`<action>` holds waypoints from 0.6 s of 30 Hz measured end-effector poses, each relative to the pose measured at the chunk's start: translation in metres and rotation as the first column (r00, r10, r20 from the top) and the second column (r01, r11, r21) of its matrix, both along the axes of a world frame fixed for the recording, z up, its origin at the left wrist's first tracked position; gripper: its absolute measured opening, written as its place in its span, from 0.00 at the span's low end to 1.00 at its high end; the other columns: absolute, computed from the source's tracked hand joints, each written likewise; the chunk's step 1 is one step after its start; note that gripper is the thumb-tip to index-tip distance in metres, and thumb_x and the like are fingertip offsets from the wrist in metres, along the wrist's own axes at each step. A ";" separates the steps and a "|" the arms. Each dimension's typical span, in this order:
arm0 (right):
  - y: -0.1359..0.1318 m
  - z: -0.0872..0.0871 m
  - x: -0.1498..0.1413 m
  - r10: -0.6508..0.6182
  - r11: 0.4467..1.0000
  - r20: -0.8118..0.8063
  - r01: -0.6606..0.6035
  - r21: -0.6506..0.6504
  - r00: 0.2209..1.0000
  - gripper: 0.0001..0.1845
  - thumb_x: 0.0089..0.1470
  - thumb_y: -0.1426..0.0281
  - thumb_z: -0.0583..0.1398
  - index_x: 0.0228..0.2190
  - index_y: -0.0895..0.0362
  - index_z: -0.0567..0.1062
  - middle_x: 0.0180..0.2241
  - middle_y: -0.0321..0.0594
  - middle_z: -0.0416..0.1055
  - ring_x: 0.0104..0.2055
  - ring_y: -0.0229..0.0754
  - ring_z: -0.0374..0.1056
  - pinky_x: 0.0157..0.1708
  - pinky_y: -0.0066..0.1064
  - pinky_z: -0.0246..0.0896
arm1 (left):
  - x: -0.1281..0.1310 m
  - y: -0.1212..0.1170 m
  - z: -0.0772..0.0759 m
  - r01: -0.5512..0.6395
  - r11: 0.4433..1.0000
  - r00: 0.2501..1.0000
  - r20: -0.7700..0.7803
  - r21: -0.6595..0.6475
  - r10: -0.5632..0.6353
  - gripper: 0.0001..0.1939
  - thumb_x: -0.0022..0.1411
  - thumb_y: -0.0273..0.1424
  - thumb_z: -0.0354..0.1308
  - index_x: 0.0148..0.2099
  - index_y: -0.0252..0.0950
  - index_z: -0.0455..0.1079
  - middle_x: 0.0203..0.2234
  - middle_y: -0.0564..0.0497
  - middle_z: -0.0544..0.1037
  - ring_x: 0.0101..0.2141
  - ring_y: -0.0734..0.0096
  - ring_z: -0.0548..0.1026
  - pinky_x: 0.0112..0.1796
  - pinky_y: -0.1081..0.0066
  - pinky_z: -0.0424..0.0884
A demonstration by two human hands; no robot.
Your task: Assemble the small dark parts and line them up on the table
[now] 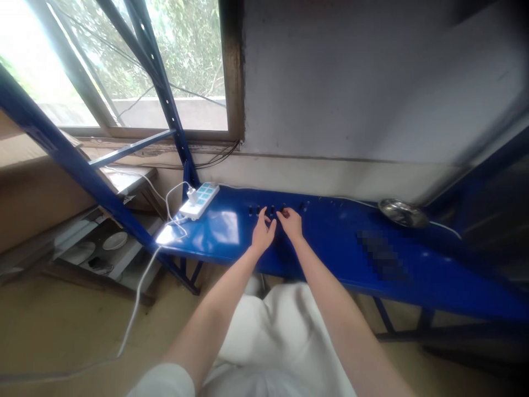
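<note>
Bare Hands Meet Over Small Dark Pieces point(250, 210) on a Blue Table point(330, 242)

At far left, beyond a slanting blue post point(78, 157), a low stand bears two pale round dish-like things point(114, 241); whether anything lies in them is too unclear to tell. A white power strip point(200, 201) rests aslant on the table's left end, with a white plug point(192, 194) in it and a white cord point(138, 286) trailing down to the floor.

Right of the strip, the small dark pieces form a loose row near the middle of the table, toward the wall. The clearest ones have their long axes running away from the person, roughly parallel to each other and crosswise to the row. Which end is the front, and whether they stand or lie, cannot be told.

The left hand point(263, 232) is beside the row, its thumb and forefinger parted, grasping nothing visible. Just to its right, the right hand point(291, 225) has its fingertips bunched at a dark piece by the row; whether they grip it cannot be told.

Farther right, a dark, blurred-out object point(382, 256) slants toward the near right. Behind it sits a shiny round metal dish point(403, 213), its contents unreadable.
</note>
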State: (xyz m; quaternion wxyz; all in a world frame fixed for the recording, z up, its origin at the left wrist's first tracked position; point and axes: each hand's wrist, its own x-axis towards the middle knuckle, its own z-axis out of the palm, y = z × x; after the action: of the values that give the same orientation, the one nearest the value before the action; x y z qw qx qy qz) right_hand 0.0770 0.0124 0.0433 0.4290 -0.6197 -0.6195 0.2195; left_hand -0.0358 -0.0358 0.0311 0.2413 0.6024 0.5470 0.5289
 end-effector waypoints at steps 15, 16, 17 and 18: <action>-0.084 0.080 0.018 0.184 0.983 0.122 -0.183 -0.021 0.975 0.06 0.45 0.67 0.58 0.27 0.55 0.73 0.29 0.39 0.74 0.30 0.41 0.68 0.30 0.30 0.59 | -0.009 -0.039 0.099 0.249 0.968 0.969 -0.005 -0.019 -0.249 0.08 0.59 0.32 0.49 0.36 0.36 0.68 0.21 0.54 0.71 0.20 0.80 0.67 0.26 0.78 0.64; -0.086 0.083 0.019 0.202 0.979 0.024 -0.201 -0.021 0.979 0.07 0.44 0.67 0.59 0.28 0.55 0.73 0.29 0.39 0.74 0.30 0.40 0.68 0.31 0.31 0.59 | -0.009 -0.040 0.101 0.240 0.970 0.970 0.030 -0.021 -0.240 0.08 0.59 0.32 0.48 0.36 0.35 0.67 0.20 0.55 0.71 0.19 0.80 0.67 0.25 0.78 0.64; -0.088 0.085 0.019 0.221 0.974 -0.094 -0.224 -0.022 0.971 0.09 0.44 0.66 0.59 0.29 0.56 0.73 0.29 0.39 0.74 0.29 0.39 0.68 0.31 0.31 0.60 | -0.010 -0.041 0.101 0.232 0.973 0.971 0.069 -0.022 -0.230 0.08 0.60 0.33 0.48 0.36 0.35 0.66 0.20 0.55 0.71 0.18 0.81 0.66 0.24 0.78 0.64; -0.090 0.088 0.019 0.239 0.968 -0.222 -0.249 -0.020 0.945 0.11 0.43 0.65 0.60 0.31 0.57 0.73 0.28 0.39 0.73 0.28 0.38 0.67 0.30 0.32 0.61 | -0.010 -0.041 0.102 0.223 0.975 0.969 0.112 -0.020 -0.219 0.08 0.60 0.33 0.48 0.35 0.35 0.65 0.20 0.55 0.70 0.18 0.81 0.66 0.24 0.78 0.64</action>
State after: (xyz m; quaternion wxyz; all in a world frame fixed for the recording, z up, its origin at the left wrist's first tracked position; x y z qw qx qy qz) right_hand 0.0962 -0.0779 0.1309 0.4489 -0.5205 -0.6353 0.3521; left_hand -0.0458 -0.0767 0.1327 0.3380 0.6257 0.4709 0.5220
